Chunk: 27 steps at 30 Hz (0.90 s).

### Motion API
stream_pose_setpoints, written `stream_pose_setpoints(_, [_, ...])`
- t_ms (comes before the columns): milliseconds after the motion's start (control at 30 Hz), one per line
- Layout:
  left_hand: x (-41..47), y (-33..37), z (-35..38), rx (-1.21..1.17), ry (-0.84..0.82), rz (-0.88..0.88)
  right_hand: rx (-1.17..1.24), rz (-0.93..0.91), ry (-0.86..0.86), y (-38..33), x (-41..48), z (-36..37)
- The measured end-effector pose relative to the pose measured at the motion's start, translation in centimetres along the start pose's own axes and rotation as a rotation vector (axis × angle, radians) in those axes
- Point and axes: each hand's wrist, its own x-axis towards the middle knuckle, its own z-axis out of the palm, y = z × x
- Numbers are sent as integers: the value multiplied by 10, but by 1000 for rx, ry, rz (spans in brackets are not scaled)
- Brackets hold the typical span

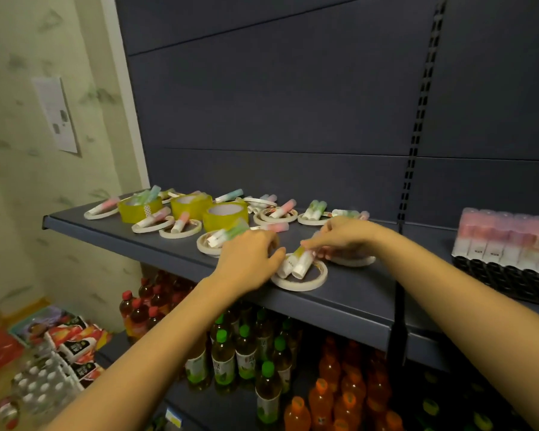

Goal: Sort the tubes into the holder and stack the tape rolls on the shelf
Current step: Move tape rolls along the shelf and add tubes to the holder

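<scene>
Right, from my end of the feed both hands are over the front of the dark shelf (137, 241). The left hand (249, 253) has its fingers curled down and its thumb lying against the white ends of two tubes (297, 262). These rest side by side, tilted, across a flat white tape roll (302, 284) near the shelf's front edge. I cannot tell whether that hand actually has hold of anything. The right hand (344, 236) is on the other side with bent fingers, its fingertips (307, 244) at the yellow-green tips of the same pair, but through the blur I cannot say whether it pinches them or only touches. Beneath its palm I see a smear of pink and another white roll (353, 261), too blurred to read further. Further back and to the left, three yellow tape rolls (224, 216) stand close together. More thin white rolls and loose pink and green tubes (282, 208) are scattered around them, many lying across the rolls. The black holder (511, 278) sits well apart at the right end of the shelf, with a row of pink-topped tubes (504, 241) standing upright in it. On the lower shelf stand bottles (224, 359) with green, red and orange caps.
</scene>
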Motion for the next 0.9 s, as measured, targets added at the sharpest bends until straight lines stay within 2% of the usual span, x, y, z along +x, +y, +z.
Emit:
stream_pose_setpoints(100, [17, 3, 13, 17, -135, 28, 13, -48, 152, 3, -8, -10])
stream_pose_setpoints(233, [39, 9, 23, 16, -177, 72, -43, -33, 409, 9, -23, -20])
stream_pose_setpoints(433, [66, 7, 32, -197, -310, 179, -7, 41, 630, 17, -45, -28])
stream_pose_setpoints(500, [72, 6, 32, -247, -298, 210, -26, 74, 692, 20, -53, -28])
stream_pose_setpoints(700, [93, 18, 16, -484, -95, 233, -51, 143, 848, 40, -85, -23])
stream_pose_setpoints(900, [101, 56, 6, -778, -185, 300, -115, 246, 977, 65, -120, -28])
